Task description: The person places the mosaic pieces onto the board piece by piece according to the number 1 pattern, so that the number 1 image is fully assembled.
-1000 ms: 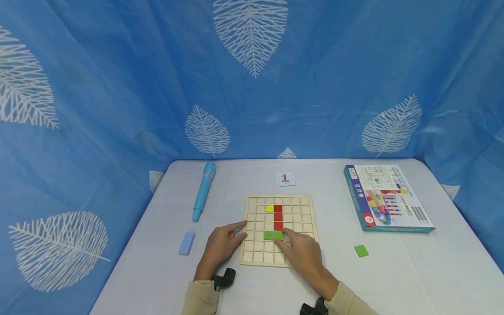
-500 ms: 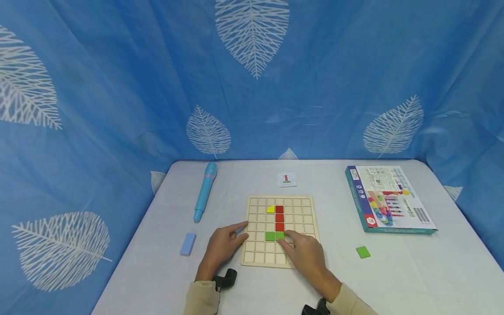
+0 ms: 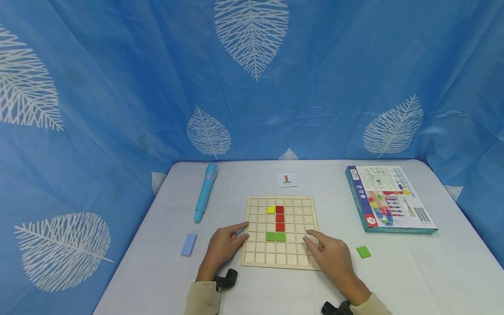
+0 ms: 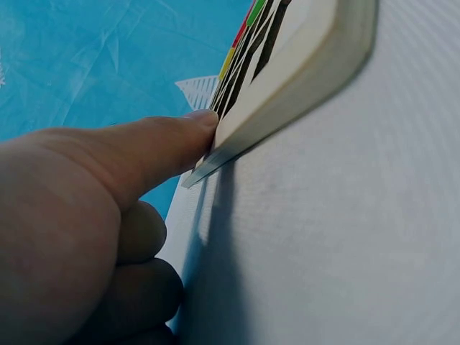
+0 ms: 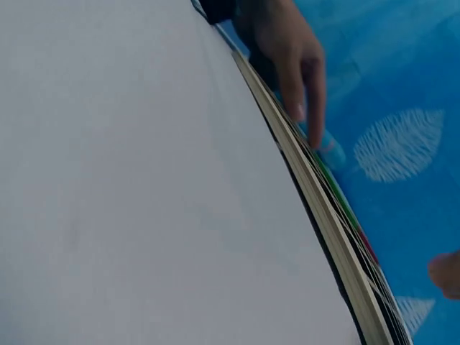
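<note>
In the head view a pale wooden grid board [image 3: 257, 258] lies on the table. Set in its cells are a yellow quarter-round tile [image 3: 271, 210], a column of red square tiles [image 3: 280, 218] and two green square tiles [image 3: 275, 236] side by side. My left hand [image 3: 223, 246] rests thumb and index finger against the board's left edge; the left wrist view shows the thumb [image 4: 158, 147] touching that edge. Over the board's right side is my right hand [image 3: 332, 256], thumb and index finger apart, nothing between them. The right wrist view shows only a fingertip of it.
A loose green tile [image 3: 363, 252] lies right of my right hand, below a flat printed box [image 3: 393, 199]. Behind the board is a small pattern card [image 3: 287, 180]. At the left are a blue microphone-shaped toy [image 3: 205, 192] and a light-blue block [image 3: 188, 244].
My right hand has left the right-hand green tile and moved right, to the board's right side. That tile stays in its cell. The left hand keeps its place at the left edge.
</note>
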A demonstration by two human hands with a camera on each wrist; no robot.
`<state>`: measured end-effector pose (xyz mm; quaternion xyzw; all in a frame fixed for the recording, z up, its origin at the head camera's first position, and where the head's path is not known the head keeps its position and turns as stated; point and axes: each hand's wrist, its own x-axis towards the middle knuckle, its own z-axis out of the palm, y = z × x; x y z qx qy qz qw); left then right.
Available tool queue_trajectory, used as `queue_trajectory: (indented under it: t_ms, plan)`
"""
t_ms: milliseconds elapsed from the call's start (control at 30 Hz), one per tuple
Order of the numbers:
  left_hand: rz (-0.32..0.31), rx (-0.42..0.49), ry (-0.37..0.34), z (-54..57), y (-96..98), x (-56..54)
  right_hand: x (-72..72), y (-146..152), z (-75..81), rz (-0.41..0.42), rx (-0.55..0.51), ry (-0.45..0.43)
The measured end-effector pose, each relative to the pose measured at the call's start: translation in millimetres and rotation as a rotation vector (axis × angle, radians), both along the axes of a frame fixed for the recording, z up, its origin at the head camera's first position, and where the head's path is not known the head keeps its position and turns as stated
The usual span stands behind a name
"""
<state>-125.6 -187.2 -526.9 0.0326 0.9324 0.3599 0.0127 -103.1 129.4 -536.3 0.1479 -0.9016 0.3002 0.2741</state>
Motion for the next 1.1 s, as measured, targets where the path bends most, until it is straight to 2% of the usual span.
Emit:
queue_trajectory:
  t_ms: [267,367,500,767,933,1100]
  plan:
    - [0.001,0.006,0.0,1.1,0.8,1.1,19.5,54.2,-0.8,-0.045,-0.02,0.032]
    - [0.001,-0.004,0.001,1.3,0.8,1.6,28.5,70.0,-1.8,-0.089,-0.028,0.006]
    - [0.003,-0.006,-0.005,1.9,1.0,1.7,38.5,84.7,-4.4,-0.172,-0.029,-0.083]
    - [0.01,-0.009,-0.008,1.5,0.6,0.9,51.0,100.5,-8.5,-0.295,-0.024,-0.183]
    - [0.013,-0.012,-0.005,1.5,0.4,0.6,55.5,101.7,-6.3,-0.415,-0.01,-0.339]
    - [0.007,-0.005,-0.01,1.8,0.9,0.6,54.9,102.3,-3.6,-0.474,0.007,-0.484]
